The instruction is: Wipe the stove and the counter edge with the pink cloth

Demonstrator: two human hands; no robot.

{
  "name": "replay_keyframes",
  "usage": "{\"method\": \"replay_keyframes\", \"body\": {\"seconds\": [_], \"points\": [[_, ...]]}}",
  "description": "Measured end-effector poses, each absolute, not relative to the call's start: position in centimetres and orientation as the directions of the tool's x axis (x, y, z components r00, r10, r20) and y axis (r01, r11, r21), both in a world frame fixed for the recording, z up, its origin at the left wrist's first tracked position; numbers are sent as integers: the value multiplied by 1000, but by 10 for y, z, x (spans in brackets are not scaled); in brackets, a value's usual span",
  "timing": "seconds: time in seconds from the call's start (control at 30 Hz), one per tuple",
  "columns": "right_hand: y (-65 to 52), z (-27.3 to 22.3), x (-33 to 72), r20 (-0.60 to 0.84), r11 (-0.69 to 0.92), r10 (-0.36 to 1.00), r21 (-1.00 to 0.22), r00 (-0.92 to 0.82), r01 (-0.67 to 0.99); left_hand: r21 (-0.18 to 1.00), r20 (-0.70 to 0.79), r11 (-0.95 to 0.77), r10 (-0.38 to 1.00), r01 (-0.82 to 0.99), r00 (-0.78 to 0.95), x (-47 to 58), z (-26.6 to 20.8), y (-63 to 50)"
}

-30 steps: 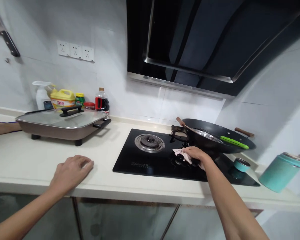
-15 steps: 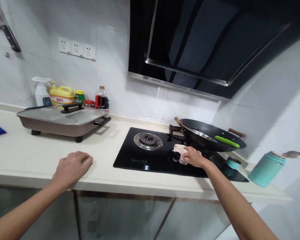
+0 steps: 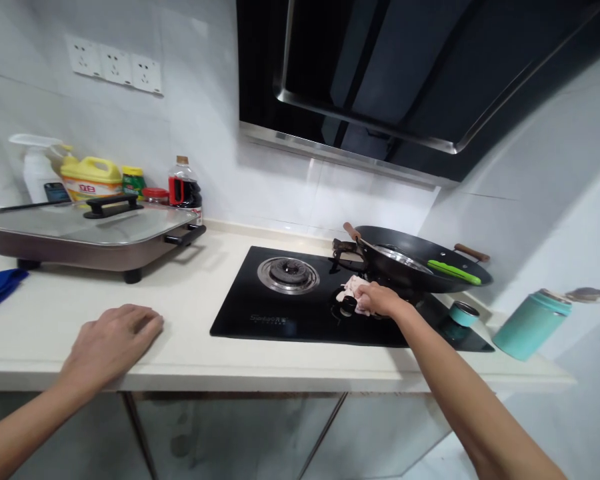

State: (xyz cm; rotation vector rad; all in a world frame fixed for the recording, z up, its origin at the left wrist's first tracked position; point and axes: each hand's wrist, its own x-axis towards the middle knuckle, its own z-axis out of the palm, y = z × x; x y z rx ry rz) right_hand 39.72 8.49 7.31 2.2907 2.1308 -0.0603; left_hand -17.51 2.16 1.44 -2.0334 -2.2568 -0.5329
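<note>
My right hand (image 3: 380, 299) grips a crumpled pale pink cloth (image 3: 353, 288) against the black glass gas stove (image 3: 300, 327). The cloth touches the area just behind and beside a black control knob (image 3: 349, 305). On the pale countertop (image 3: 190, 320), left of the stove, my left hand (image 3: 113, 337) lies palm down, its fingers loosely bent and holding nothing. A bare burner (image 3: 289, 273) is left of the cloth. Behind my right hand sits a black wok (image 3: 405, 263) with wooden handles and a bright green-handled utensil (image 3: 454, 272) in it.
A lidded electric pan (image 3: 80, 247) stands at the left, with several bottles behind it and a blue cloth (image 3: 0, 288) in front. A teal flask (image 3: 533, 323) and its teal cup-like lid (image 3: 463, 313) are at the right. A dark range hood (image 3: 370, 87) overhangs the stove.
The cloth has been bunched up and shifted slightly behind the knob as my right fingers closed on it. My left hand stays on the counter; the view has turned slightly right.
</note>
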Motion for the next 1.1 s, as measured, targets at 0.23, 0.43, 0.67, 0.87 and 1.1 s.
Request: {"method": "replay_keyframes", "body": {"seconds": [0.23, 0.43, 0.67, 0.87, 1.1], "points": [[101, 85, 400, -68, -208, 976, -10, 207, 978, 233, 257, 89, 955, 968, -149, -173, 19, 18], [84, 80, 431, -66, -294, 955, -76, 289, 953, 263, 270, 78, 951, 962, -151, -173, 18, 18], [41, 60, 448, 13, -357, 933, -81, 359, 931, 246, 290, 68, 947, 967, -140, -169, 19, 16], [11, 48, 441, 59, -388, 919, -44, 391, 920, 240, 282, 49, 952, 969, -118, -162, 23, 11], [-20, 42, 405, 116, -382, 918, -4, 380, 924, 234, 306, 26, 947, 972, -99, -160, 23, 9]]}}
